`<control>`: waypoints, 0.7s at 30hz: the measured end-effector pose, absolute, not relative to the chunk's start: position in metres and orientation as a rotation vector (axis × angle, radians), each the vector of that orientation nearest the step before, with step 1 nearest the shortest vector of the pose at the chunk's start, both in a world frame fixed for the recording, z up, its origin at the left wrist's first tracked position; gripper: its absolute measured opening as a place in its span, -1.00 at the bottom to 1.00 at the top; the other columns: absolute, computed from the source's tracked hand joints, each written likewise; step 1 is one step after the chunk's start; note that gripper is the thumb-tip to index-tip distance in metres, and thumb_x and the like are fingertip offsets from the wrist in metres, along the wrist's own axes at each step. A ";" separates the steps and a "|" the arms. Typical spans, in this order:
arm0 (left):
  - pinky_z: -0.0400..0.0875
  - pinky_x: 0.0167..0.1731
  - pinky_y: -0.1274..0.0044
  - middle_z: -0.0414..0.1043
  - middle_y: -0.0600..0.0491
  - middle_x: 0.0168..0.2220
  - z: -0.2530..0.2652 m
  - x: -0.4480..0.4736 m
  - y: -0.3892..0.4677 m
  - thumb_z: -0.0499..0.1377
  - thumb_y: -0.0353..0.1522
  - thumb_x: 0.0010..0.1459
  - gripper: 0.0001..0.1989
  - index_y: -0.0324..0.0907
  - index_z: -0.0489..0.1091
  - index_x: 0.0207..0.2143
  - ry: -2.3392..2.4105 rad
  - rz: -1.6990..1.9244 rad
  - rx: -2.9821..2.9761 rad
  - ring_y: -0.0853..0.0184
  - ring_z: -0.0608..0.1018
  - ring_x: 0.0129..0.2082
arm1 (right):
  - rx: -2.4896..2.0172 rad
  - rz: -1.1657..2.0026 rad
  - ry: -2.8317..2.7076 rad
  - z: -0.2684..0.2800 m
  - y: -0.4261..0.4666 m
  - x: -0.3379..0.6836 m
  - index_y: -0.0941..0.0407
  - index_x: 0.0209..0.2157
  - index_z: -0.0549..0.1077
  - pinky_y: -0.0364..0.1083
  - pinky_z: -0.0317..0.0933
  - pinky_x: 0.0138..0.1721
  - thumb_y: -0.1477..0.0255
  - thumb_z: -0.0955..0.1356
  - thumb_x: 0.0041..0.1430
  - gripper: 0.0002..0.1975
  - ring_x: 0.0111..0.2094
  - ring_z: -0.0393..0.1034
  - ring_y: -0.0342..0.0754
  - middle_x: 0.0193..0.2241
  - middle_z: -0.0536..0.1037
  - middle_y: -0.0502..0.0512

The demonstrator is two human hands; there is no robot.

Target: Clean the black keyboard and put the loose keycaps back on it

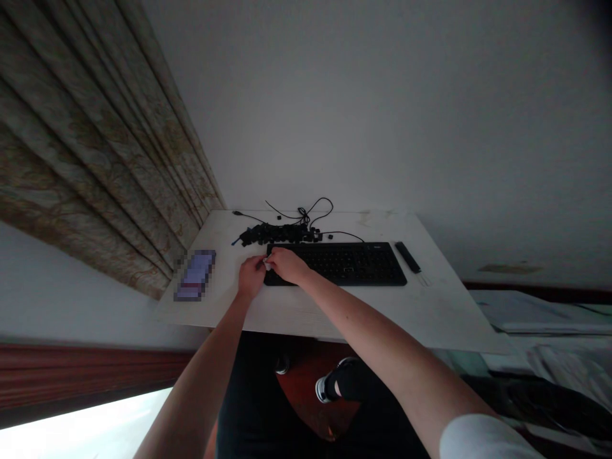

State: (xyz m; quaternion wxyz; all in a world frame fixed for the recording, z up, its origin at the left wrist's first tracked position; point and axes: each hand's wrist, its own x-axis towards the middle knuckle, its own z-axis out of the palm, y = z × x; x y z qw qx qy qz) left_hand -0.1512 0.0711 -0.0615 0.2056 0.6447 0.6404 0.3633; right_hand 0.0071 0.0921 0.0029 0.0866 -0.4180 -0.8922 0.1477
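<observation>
Middle of the white table [287, 312], head view: a black keyboard [373, 262] lies flat, lengthwise to the near edge.
Left hand [252, 275]: at the keyboard's left end, fingers bent in against a small white scrap [268, 266]; whether they grip it, I cannot tell.
Right hand [288, 264]: over that same end, thumb and fingers pinched on the scrap.
Keyboard handling: probably light, stiff plastic, best taken by its two short ends.
Scrap handling: perhaps tissue, so likely soft, almost weightless and easily torn; a fingertip pinch suits it.
Far edge: loose black keycaps [282, 234] heaped behind the keyboard, likely hard and slippery singly; a thin black cable [326, 199] loops beyond them.
Right side: a slim black tool [408, 257], perhaps a keycap puller, with thin wires at its near end.
Left edge: a phone [195, 275], its screen blurred into blocks.
Writing: a pale mark [377, 247] at the keyboard's far right corner, too small to read; no brand legible.
</observation>
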 end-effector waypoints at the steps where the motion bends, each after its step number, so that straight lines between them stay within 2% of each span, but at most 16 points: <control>1: 0.38 0.13 0.32 0.57 -0.02 -0.04 -0.061 -0.152 0.071 0.08 -0.49 0.11 -0.60 -0.14 0.55 -0.04 1.781 1.007 1.803 0.19 0.55 0.00 | -1.226 0.443 -2.650 0.000 0.091 0.003 0.21 -0.17 0.60 -0.10 0.23 -0.05 0.60 0.23 0.30 -0.70 -0.08 0.44 0.00 -0.14 0.57 0.27; 13: 0.39 0.12 0.31 0.58 -0.02 -0.04 -0.062 -0.149 0.069 0.08 -0.49 0.15 -0.63 -0.14 0.55 -0.05 1.770 1.043 1.771 0.20 0.55 -0.01 | -1.329 0.371 -2.806 0.007 0.096 0.068 0.21 -0.37 0.59 -0.11 0.21 -0.18 0.60 0.27 0.24 -0.75 -0.24 0.45 -0.01 -0.21 0.56 0.24; 15: 0.39 0.12 0.31 0.58 -0.02 -0.05 -0.062 -0.149 0.070 0.07 -0.49 0.15 -0.63 -0.15 0.56 -0.05 1.775 1.049 1.778 0.20 0.55 -0.01 | -1.277 0.378 -2.776 0.006 0.096 0.061 0.20 -0.35 0.61 -0.11 0.21 -0.16 0.59 0.27 0.25 -0.75 -0.21 0.45 -0.01 -0.20 0.56 0.23; 19: 0.39 0.13 0.32 0.57 -0.01 -0.04 -0.063 -0.152 0.071 0.04 -0.50 0.14 -0.60 -0.14 0.56 -0.05 1.766 1.031 1.794 0.20 0.55 0.00 | -1.139 0.395 -2.691 -0.002 0.091 0.021 0.17 -0.18 0.61 -0.11 0.21 -0.10 0.60 0.23 0.29 -0.69 -0.12 0.42 -0.02 -0.16 0.55 0.20; 21: 0.39 0.13 0.33 0.57 0.00 -0.03 -0.063 -0.154 0.071 0.03 -0.52 0.12 -0.57 -0.14 0.56 -0.04 1.756 1.022 1.794 0.20 0.55 0.01 | -1.123 0.384 -2.707 -0.005 0.088 0.004 0.19 -0.21 0.62 -0.10 0.21 -0.09 0.60 0.25 0.28 -0.71 -0.11 0.40 0.00 -0.15 0.56 0.21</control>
